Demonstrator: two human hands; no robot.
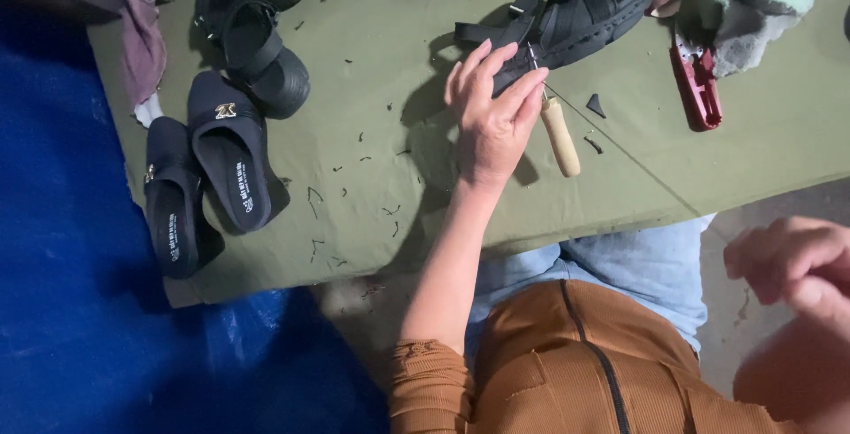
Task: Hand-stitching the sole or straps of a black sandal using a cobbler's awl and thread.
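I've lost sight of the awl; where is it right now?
In the head view, the wooden-handled awl lies on the green cloth right of centre, its tip in the black sandal, against the left hand's fingertips.

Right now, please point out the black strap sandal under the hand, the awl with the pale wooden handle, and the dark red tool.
black strap sandal point(580, 11), head view, on its upper straps.
awl with pale wooden handle point(561, 137), head view, on the handle's middle.
dark red tool point(697, 89), head view, on its body.
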